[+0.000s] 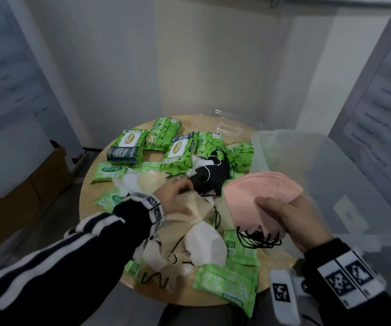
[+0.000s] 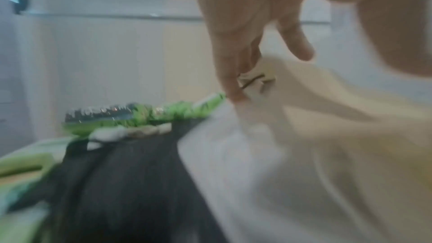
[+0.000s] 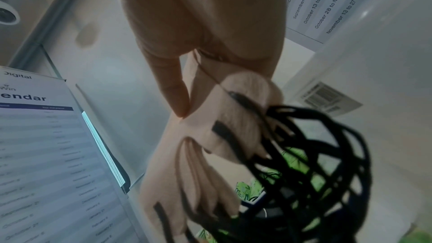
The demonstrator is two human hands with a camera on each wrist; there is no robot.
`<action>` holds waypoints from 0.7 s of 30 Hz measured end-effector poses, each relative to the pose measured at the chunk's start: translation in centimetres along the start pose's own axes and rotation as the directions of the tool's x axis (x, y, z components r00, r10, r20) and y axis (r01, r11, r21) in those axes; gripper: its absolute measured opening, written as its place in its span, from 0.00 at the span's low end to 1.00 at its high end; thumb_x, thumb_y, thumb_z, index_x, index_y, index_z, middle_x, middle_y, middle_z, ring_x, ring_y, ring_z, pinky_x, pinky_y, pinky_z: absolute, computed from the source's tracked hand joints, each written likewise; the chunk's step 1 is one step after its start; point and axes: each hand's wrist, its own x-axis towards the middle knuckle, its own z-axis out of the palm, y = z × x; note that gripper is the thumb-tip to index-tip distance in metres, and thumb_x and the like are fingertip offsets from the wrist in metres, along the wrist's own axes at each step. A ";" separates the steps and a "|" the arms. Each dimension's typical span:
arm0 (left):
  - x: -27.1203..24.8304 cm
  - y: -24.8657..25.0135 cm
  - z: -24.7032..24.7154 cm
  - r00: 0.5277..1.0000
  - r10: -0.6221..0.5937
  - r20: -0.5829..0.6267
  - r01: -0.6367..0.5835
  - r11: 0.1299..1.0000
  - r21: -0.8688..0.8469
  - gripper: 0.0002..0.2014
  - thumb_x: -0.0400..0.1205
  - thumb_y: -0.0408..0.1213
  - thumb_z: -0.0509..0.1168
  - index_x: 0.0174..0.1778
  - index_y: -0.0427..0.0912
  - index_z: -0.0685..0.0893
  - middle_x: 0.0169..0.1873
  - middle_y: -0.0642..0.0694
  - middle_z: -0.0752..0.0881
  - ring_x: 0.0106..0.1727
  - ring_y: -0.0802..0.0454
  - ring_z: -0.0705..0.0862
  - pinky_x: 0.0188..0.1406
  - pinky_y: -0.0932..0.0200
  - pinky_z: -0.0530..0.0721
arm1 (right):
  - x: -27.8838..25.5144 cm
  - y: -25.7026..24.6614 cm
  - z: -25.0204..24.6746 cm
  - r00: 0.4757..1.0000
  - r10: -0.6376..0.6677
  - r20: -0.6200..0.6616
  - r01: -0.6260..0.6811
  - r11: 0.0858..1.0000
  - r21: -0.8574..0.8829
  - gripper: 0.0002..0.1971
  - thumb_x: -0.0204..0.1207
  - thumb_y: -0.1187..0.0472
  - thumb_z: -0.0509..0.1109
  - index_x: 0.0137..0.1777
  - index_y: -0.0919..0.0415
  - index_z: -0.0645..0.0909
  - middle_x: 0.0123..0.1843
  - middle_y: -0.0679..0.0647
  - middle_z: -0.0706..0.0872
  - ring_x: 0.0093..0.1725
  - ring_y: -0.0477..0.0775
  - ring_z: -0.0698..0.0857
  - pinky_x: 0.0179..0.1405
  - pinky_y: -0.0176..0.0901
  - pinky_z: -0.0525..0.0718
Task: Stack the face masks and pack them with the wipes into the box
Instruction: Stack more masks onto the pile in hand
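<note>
The right hand (image 1: pixel 290 222) grips a stack of pink masks (image 1: pixel 260 191) beside the clear box (image 1: pixel 330 161) on the right. The left hand (image 1: pixel 178 196) seems to pinch a beige mask (image 1: pixel 199 208) in the central pile; blur hides the grip. Green wipes packs (image 1: pixel 180 149) lie farther back.

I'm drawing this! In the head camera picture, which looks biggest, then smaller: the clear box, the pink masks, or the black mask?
1. Clear box, by far the biggest.
2. Pink masks, held in the right hand.
3. Black mask, though others partly cover it and it lies farther away, so this is less sure.
</note>
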 end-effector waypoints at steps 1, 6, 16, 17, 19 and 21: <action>-0.2 -0.4 0.9 0.998 -0.002 0.070 -0.002 0.998 0.055 0.36 0.61 0.43 0.83 0.64 0.47 0.76 0.60 0.45 0.73 0.60 0.47 0.74 0.62 0.60 0.72 | 0.0 0.2 -0.2 1.000 0.003 -0.002 -0.003 1.000 0.002 0.12 0.72 0.76 0.69 0.45 0.58 0.84 0.31 0.42 0.90 0.30 0.39 0.86 0.26 0.30 0.82; -0.2 -1.2 3.0 0.967 -0.175 0.187 0.097 0.926 0.365 0.52 0.60 0.56 0.80 0.77 0.62 0.59 0.75 0.46 0.60 0.75 0.41 0.64 0.72 0.46 0.69 | 0.3 0.6 -0.5 0.999 0.031 -0.020 -0.031 1.000 0.001 0.10 0.72 0.74 0.70 0.45 0.58 0.85 0.34 0.47 0.91 0.33 0.48 0.87 0.30 0.40 0.84; 1.3 0.7 -0.5 0.970 -0.220 -0.100 0.233 0.961 0.149 0.16 0.79 0.48 0.67 0.58 0.43 0.85 0.50 0.43 0.85 0.54 0.46 0.82 0.46 0.62 0.73 | -0.3 0.7 -0.1 0.996 0.076 -0.046 -0.075 0.997 0.014 0.10 0.72 0.74 0.70 0.44 0.58 0.85 0.33 0.51 0.90 0.38 0.62 0.83 0.42 0.59 0.77; 1.1 1.1 -1.4 0.968 -0.216 -0.129 0.229 0.969 0.091 0.17 0.79 0.48 0.67 0.59 0.42 0.85 0.52 0.44 0.86 0.53 0.47 0.82 0.46 0.63 0.71 | -0.3 0.6 -0.1 0.996 0.073 -0.049 -0.073 0.997 0.013 0.10 0.72 0.74 0.70 0.43 0.58 0.85 0.33 0.51 0.90 0.37 0.61 0.83 0.42 0.58 0.78; 1.0 1.8 -3.5 0.965 -0.209 -0.159 0.212 0.977 0.000 0.18 0.80 0.48 0.67 0.60 0.41 0.85 0.55 0.45 0.86 0.52 0.49 0.81 0.47 0.64 0.71 | -0.4 0.3 0.0 0.997 0.060 -0.053 -0.059 0.998 0.013 0.10 0.72 0.75 0.70 0.43 0.59 0.85 0.34 0.50 0.90 0.36 0.59 0.84 0.39 0.52 0.80; 0.9 2.4 -5.4 0.969 -0.187 -0.161 0.174 0.981 -0.091 0.17 0.80 0.49 0.66 0.58 0.42 0.87 0.52 0.43 0.88 0.48 0.50 0.82 0.46 0.63 0.74 | -0.6 0.0 0.2 0.997 0.051 -0.053 -0.050 0.998 0.024 0.11 0.72 0.76 0.69 0.43 0.59 0.85 0.37 0.53 0.90 0.39 0.59 0.84 0.37 0.51 0.81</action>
